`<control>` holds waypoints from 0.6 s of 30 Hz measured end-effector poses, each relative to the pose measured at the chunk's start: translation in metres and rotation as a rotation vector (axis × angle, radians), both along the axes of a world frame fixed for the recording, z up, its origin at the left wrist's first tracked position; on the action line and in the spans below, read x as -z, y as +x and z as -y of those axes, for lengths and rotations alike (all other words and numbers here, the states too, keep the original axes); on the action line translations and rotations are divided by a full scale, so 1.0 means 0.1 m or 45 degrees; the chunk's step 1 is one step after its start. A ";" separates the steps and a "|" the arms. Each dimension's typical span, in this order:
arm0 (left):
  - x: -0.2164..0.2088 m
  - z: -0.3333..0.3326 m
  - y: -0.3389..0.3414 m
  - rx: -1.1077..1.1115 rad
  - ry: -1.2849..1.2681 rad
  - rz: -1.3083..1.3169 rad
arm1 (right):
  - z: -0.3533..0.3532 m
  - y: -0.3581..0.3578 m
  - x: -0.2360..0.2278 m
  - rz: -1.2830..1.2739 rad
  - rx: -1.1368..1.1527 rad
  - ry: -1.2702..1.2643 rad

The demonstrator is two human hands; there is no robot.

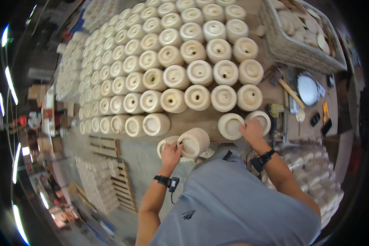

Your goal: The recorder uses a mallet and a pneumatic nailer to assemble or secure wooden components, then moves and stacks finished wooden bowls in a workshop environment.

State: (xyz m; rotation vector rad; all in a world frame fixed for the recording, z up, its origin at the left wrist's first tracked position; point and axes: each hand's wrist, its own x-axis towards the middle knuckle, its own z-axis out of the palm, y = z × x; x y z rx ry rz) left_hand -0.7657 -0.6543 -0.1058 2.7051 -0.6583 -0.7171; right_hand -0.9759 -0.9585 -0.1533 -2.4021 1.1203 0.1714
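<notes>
Here the person stands at the near edge of a long workbench (201,123) packed with pale, unglazed clay pots, all lying in rows with their hollow ends toward us, probably so they dry evenly and can be counted at a glance. The left hand (171,152) is closed around the rim of 1 pot (194,142), holding it tipped on its side just off the bench's near edge, below the last full row; a second, smaller cup-like piece (165,144) sits against the same hand, though I cannot tell whether the fingers grip it or only brush it. The right hand (252,130) lies spread, fingers partly open, across the gap between 2 pots at the bench's near right corner: 1 to its left (229,126) and 1 to its right (260,119). It presses on their rims rather than clasping either, as if steadying them in line. Both wrists carry black bands with small devices. Beyond the bench's far right end sits a mesh basket (291,51) of flat clay discs; right of the bench, a white plate (307,89) and a wooden-handled tool (291,93) lie on a side table.
</notes>
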 end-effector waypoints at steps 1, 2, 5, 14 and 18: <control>-0.03 -0.12 -0.01 -0.077 0.007 0.025 | 0.01 0.01 0.02 -0.065 0.022 -0.028; -0.07 -0.23 -0.02 -0.079 0.007 0.043 | 0.02 -0.01 0.03 -0.042 0.005 0.020; -0.17 -0.63 -0.08 -0.199 -0.014 0.083 | 0.00 -0.06 0.06 -0.010 -0.033 -0.016; -0.23 -2.29 -0.49 -0.569 -0.143 0.246 | -0.61 -0.05 -0.05 0.074 -0.364 -0.211; -0.10 -3.22 -0.79 -0.714 -0.252 0.285 | -1.36 0.12 -0.19 0.088 -0.476 -0.237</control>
